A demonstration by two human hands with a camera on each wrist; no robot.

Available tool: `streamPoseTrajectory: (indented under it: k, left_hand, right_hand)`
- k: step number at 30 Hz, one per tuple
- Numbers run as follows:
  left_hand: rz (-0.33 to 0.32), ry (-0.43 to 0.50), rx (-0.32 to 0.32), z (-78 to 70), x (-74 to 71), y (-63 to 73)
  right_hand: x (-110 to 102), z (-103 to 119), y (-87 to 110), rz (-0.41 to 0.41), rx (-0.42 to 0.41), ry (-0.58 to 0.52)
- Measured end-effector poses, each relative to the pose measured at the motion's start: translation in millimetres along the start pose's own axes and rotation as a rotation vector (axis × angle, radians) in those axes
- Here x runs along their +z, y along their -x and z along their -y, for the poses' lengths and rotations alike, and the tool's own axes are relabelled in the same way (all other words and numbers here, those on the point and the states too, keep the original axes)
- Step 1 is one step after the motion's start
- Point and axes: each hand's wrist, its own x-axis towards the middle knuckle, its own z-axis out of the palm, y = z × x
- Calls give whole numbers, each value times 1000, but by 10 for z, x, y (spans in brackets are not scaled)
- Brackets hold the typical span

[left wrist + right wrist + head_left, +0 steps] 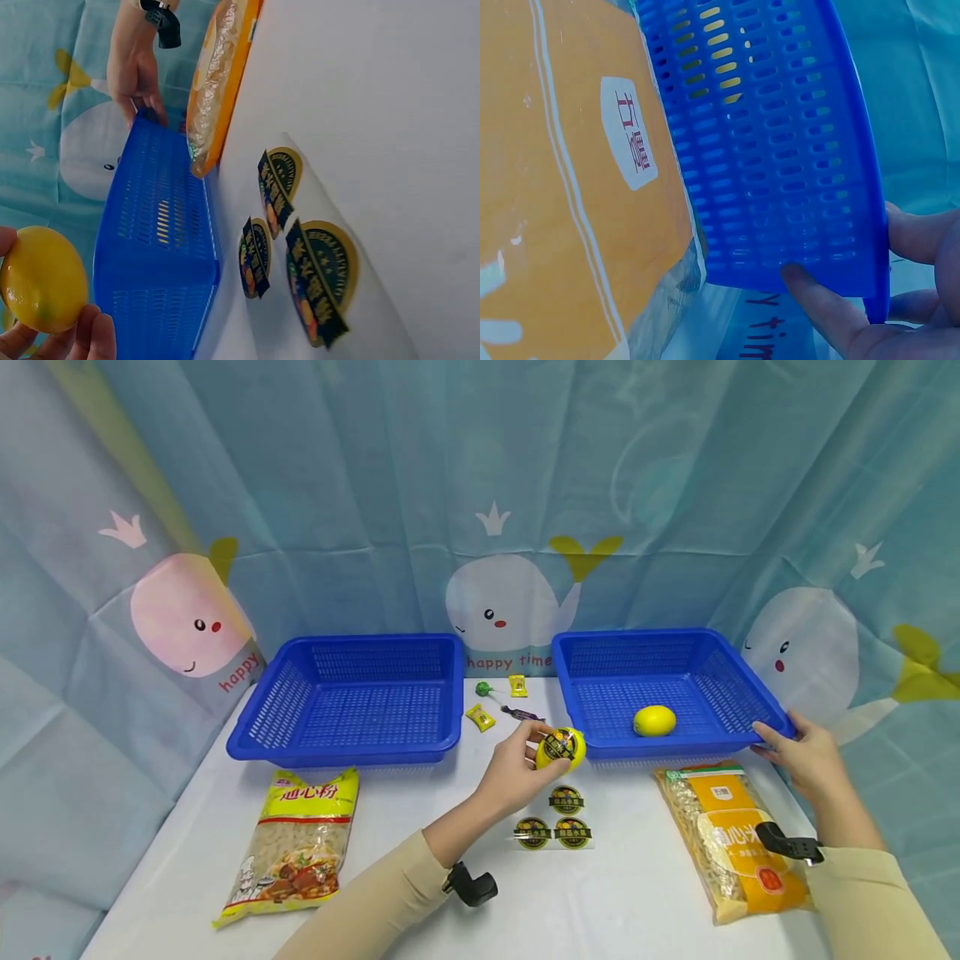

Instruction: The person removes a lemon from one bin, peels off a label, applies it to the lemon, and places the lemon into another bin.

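My left hand (pixel 517 766) grips a yellow lemon (pixel 567 746) that bears a round black-and-gold sticker, just in front of the right blue basket (pixel 570 693). In the left wrist view the fingers curl round that lemon (pixel 45 279). A second lemon (pixel 655 721) lies inside the right basket near its front wall. At this basket's front right corner, my right hand (pixel 810 760) pinches the rim; the right wrist view has fingers on both sides of the basket wall (pixel 780 150). Below the left hand lies a clear sheet with three round stickers (pixel 572 832).
Another blue basket (pixel 345 749) stands at the left. A yellow pasta bag (pixel 296 843) lies before it, and an orange pasta bag (pixel 738 839) lies before the right basket. Between the baskets are a green lollipop (pixel 483 689), a purple-wrapped candy (pixel 521 714) and yellow candies (pixel 480 717).
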Motion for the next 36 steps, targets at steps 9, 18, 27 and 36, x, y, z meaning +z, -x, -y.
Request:
streamPoseTrajectory:
  k: [9, 18, 27, 36]
  left_hand:
    - [-70, -82, 59, -116, 134, -361]
    - [-75, -165, 91, -167, 313, -573]
    - [-116, -177, 111, -140, 488, -639]
    - [-145, -208, 73, -111, 619, -685]
  right_hand:
    - [-5, 25, 7, 31, -17, -10]
    - [-9, 11, 17, 39, -20, -12]
    - [17, -9, 15, 47, -37, -34]
    - [13, -41, -1, 53, -43, -47]
